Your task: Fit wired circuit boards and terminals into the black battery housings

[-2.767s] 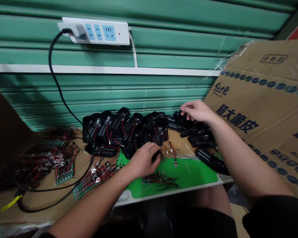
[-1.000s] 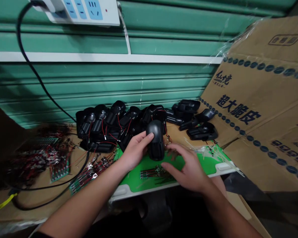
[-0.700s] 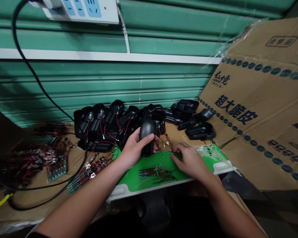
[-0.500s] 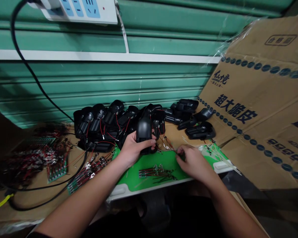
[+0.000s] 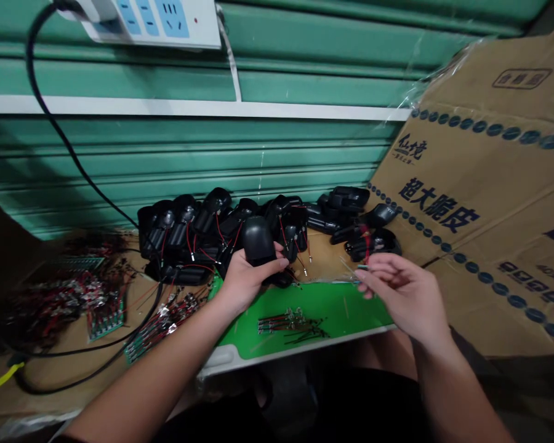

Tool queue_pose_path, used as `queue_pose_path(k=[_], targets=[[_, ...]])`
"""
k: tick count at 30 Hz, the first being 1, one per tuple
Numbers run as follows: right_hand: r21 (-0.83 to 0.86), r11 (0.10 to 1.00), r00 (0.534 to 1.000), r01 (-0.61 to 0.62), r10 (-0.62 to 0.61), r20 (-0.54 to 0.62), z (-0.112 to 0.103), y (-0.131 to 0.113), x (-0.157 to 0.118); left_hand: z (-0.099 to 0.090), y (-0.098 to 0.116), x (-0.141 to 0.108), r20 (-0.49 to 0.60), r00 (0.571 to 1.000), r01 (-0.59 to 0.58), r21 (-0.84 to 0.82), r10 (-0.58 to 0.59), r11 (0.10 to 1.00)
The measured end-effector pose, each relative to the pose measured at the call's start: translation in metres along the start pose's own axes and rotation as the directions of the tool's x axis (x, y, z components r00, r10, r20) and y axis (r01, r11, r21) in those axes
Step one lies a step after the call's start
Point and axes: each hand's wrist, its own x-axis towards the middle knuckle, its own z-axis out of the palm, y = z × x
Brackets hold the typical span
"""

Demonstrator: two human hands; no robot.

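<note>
My left hand grips a black plastic housing, a rounded shell held upright just in front of the heap. Above the right end of the green mat, my right hand pinches a thin wired part between its fingertips, with a red lead rising from it. Behind my left hand lies a heap of black housings trailing red and black wires. Several bundled wired terminals rest on the mat, below and between my hands.
Green circuit strips with wires lie on the cardboard-covered bench at left. A black cable runs up to a white power strip on the green shutter. A large printed carton sheet leans at right.
My right hand has moved right and lifted off the mat with the wired part. My left hand has shifted the housing left and tilted it.
</note>
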Motion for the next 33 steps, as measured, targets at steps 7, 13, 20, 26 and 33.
queue_pose_path(k=[7, 13, 20, 26, 33], targets=[[0.259, 0.944, 0.911, -0.204, 0.085, 0.404, 0.078, -0.018, 0.034, 0.003, 0.005, -0.005, 0.053, 0.999, -0.021, 0.161, 0.012, 0.987], [0.302, 0.918, 0.832, -0.256, 0.050, 0.552, 0.122, -0.028, 0.069, -0.001, 0.010, 0.000, 0.021, 0.996, -0.084, 0.057, 0.083, 0.995], [0.306, 0.920, 0.647, -0.245, -0.080, 0.758, 0.129, -0.023, 0.084, -0.006, 0.012, 0.005, -0.023, 0.995, -0.098, -0.047, 0.097, 0.994], [0.319, 0.918, 0.688, -0.235, -0.075, 0.722, 0.126, -0.012, 0.080, -0.006, 0.010, 0.006, -0.047, 0.999, -0.030, -0.081, 0.026, 0.996], [0.289, 0.935, 0.781, -0.204, -0.023, 0.624, 0.128, -0.005, 0.071, -0.005, 0.008, 0.004, -0.003, 0.993, -0.117, 0.114, 0.118, 0.987]])
